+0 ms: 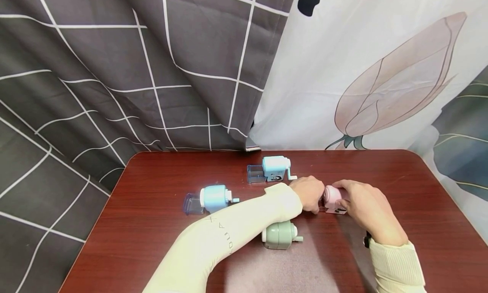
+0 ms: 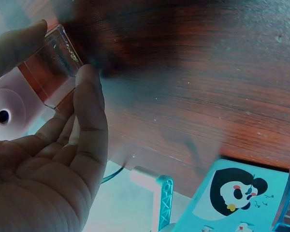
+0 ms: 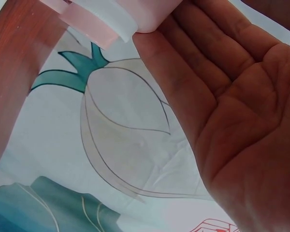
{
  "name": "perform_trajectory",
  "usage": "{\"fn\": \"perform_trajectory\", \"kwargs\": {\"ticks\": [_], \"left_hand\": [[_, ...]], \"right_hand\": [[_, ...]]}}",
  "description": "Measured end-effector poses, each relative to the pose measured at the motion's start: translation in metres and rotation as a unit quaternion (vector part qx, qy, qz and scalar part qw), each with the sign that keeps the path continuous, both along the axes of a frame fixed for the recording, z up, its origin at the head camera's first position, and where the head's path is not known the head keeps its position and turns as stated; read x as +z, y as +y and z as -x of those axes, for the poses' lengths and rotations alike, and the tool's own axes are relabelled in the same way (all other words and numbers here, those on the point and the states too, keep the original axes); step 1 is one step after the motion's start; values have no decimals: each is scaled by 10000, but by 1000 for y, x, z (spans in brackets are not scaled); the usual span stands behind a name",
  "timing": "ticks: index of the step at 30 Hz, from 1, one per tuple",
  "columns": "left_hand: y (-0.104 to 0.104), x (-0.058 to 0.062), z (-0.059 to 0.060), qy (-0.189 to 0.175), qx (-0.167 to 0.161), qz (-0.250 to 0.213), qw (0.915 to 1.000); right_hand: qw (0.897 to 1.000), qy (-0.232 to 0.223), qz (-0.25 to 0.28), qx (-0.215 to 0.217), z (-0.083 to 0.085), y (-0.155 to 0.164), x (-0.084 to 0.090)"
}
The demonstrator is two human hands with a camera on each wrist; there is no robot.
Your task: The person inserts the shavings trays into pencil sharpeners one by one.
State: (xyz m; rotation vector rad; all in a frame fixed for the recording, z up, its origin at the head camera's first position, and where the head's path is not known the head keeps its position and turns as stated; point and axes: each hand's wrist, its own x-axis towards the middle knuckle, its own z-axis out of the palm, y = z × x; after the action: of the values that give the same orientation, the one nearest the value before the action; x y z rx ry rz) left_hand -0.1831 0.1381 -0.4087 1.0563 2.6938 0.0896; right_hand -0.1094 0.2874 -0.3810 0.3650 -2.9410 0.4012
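Note:
A pink hand-crank pencil sharpener (image 1: 332, 196) stands on the table at right of centre, between both hands. My right hand (image 1: 369, 203) holds its body from the right, thumb at the near side and fingers over the far side. My left hand (image 1: 308, 193) pinches the sharpener's clear drawer (image 2: 52, 67) between thumb and fingers. Small pale bits show in the drawer in the left wrist view. Beside the drawer, the sharpener's round face with its dark pencil hole is visible. Only a pink and white part of the sharpener appears in the right wrist view.
A light blue sharpener (image 1: 274, 168) with a panda picture stands behind my left hand. Another blue sharpener (image 1: 214, 197) is farther left, its drawer pulled out. Under my left forearm's near side sits a green sharpener (image 1: 278, 236). Curtains (image 1: 206, 73) hang behind the table.

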Motion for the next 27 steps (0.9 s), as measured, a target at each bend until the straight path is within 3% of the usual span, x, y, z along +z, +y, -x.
{"fn": "perform_trajectory", "kwargs": {"ticks": [27], "left_hand": [[4,2,2,-233,30,-96,9997]], "right_hand": [[10000,-53,8,-16,0,-1,0]]}}
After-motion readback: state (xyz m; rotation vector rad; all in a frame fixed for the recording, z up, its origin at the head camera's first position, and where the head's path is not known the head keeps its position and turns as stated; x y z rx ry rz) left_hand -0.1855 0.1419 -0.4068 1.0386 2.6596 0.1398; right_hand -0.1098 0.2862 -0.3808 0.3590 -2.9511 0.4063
